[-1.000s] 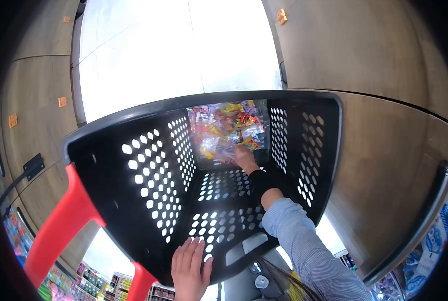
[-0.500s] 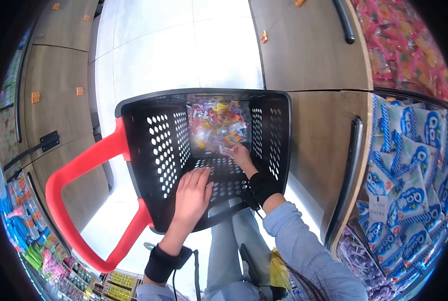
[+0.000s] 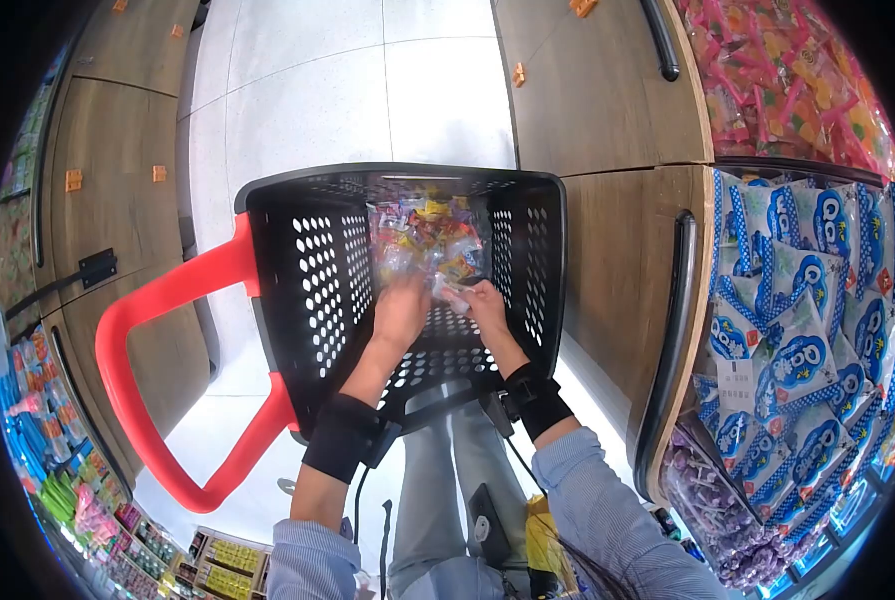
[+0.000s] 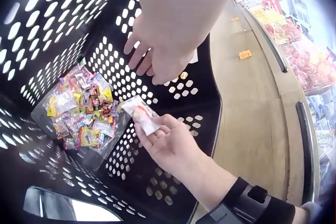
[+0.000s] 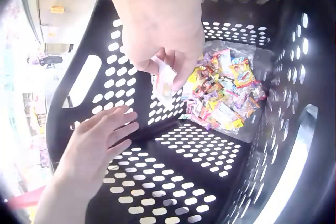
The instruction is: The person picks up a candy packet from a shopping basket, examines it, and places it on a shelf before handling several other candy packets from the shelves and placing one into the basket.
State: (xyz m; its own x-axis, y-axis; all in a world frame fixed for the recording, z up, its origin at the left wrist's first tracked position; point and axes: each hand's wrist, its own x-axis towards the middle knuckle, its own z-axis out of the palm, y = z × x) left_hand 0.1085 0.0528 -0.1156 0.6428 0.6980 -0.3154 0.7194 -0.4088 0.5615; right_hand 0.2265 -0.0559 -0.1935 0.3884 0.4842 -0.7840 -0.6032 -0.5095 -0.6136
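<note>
Left wrist view: right hand (image 4: 170,148) pinches candy packet (image 4: 139,117), barely visible from head. Right wrist view: left hand (image 5: 97,142) fingers straight, empty, inside shopping basket (image 5: 294,71).

Head above, wrists inside shared basket (image 3: 272,250)

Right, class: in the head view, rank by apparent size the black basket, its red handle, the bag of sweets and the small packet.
1. black basket
2. red handle
3. bag of sweets
4. small packet, pinched by the right hand
</note>
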